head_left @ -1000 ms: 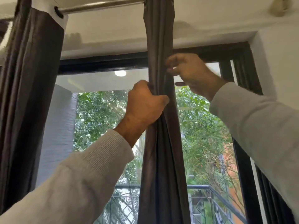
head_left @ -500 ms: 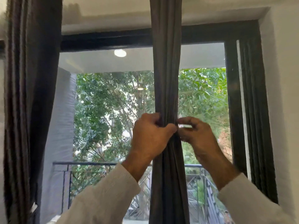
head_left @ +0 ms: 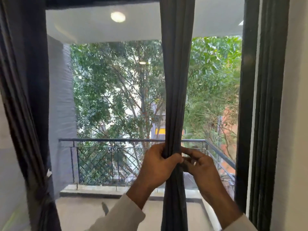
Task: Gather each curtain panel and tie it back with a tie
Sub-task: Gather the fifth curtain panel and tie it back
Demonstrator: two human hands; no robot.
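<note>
Three dark grey fabric curtain panels show: the gathered middle panel hangs as a narrow pleated column before the black metal balcony railing, one left of it, one right. Two hands meet at railing height: the left hand has its fingers curled round the bunched middle panel, and the right hand, touching it, pinches something small and blurred against the fabric.

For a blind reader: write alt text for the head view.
Two hands bunch the middle curtain before a balcony window: left hand grips it, right hand pinches beside it. Another curtain hangs left.
</note>
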